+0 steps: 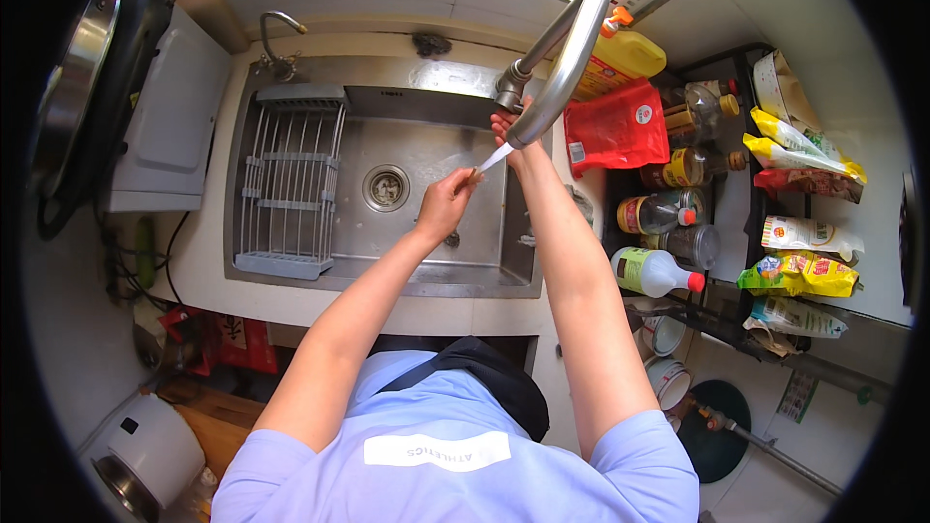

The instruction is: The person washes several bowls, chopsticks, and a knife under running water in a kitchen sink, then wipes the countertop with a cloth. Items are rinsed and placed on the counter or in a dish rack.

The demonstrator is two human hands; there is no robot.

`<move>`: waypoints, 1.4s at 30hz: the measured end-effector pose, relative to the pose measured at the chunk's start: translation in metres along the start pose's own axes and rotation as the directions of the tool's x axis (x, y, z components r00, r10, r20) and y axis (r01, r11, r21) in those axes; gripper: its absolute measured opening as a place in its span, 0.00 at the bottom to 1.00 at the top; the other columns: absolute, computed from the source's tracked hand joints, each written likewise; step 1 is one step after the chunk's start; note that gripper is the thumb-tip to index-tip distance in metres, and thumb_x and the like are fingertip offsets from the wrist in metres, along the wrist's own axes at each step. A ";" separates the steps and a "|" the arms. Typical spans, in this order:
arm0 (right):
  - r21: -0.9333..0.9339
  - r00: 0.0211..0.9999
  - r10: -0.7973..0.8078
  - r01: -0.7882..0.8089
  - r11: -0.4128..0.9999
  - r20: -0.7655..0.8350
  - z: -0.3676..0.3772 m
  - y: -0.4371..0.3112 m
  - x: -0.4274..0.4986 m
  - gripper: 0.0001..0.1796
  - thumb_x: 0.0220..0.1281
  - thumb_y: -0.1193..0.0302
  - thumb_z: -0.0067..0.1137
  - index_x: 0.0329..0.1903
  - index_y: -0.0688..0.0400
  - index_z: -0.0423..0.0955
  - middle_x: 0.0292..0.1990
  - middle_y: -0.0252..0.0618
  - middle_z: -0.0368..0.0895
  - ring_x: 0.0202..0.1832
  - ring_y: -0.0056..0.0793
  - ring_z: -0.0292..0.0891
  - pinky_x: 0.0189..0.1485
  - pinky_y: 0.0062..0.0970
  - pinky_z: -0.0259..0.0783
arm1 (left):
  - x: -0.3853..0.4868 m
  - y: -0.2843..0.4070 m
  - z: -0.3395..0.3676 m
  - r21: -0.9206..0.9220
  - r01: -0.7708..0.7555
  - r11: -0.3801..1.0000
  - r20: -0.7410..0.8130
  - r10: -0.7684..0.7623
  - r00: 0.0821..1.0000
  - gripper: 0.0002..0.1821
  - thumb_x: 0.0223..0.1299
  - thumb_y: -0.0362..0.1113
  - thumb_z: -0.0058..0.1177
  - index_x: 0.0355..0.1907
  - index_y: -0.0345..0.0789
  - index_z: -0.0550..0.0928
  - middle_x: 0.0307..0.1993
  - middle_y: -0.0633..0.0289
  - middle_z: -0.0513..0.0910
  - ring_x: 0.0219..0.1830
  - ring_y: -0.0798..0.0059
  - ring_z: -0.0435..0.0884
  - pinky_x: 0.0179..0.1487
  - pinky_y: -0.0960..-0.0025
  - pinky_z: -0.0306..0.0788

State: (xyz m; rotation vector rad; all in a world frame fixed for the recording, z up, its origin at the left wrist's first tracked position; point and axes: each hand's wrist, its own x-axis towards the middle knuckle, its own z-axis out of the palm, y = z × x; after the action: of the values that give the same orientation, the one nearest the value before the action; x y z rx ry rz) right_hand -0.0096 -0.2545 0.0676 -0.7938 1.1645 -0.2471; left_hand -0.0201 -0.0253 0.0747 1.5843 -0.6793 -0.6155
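My left hand (442,205) is over the stainless steel sink (450,145), its fingertips pinched on a small brownish object (474,176) too small to name. A stream of water (497,155) runs onto it from the curved metal faucet (556,94). My right hand (511,139) is by the faucet's base, fingers near its handle; the spout partly covers this hand, so I cannot tell whether it grips the handle. Between the left hand and the drying rack lies the drain strainer (386,188), with pale bits in it. A small dark piece (452,240) sits on the sink floor.
A grey drying rack (290,181) spans the sink's left side. Behind it stands a second, smaller faucet (280,43). To the right are a red pouch (616,125), a yellow jug (625,58) and a black shelf with several bottles, including a white one (654,272).
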 end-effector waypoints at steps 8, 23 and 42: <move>-0.188 0.993 -0.116 0.115 0.975 0.006 -0.022 0.002 -0.032 0.37 0.68 0.33 0.48 0.49 0.55 0.81 0.32 0.24 0.84 0.31 0.15 0.75 0.38 0.24 0.63 | 0.000 0.008 0.006 -0.051 -0.019 0.999 0.020 0.020 1.000 0.11 0.73 0.26 0.52 0.52 0.36 0.85 0.39 0.68 0.85 0.38 0.86 0.79 0.44 0.76 0.74; -0.517 0.913 -0.358 0.406 0.754 0.196 -0.025 0.020 -0.082 0.14 0.71 0.65 0.58 0.45 0.63 0.85 0.35 0.36 0.88 0.36 0.21 0.80 0.42 0.24 0.75 | 0.004 0.000 0.019 -0.080 -0.151 0.985 -0.070 0.145 0.987 0.08 0.75 0.31 0.52 0.50 0.34 0.81 0.40 0.56 0.87 0.38 0.71 0.84 0.43 0.67 0.75; -0.890 0.670 -0.693 0.447 0.090 0.266 -0.036 -0.037 -0.061 0.16 0.69 0.63 0.53 0.35 0.59 0.87 0.36 0.56 0.86 0.42 0.56 0.83 0.48 0.47 0.77 | 0.004 0.010 0.009 0.096 -0.007 0.995 -0.030 0.010 1.000 0.08 0.74 0.31 0.54 0.49 0.32 0.83 0.48 0.58 0.90 0.39 0.84 0.83 0.45 0.74 0.76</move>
State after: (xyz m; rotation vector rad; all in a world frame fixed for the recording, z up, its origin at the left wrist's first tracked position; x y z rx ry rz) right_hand -0.0582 -0.2625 0.1308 -2.3904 1.0751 -0.3403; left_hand -0.0247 -0.0348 0.0836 1.6760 -0.7014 -0.5589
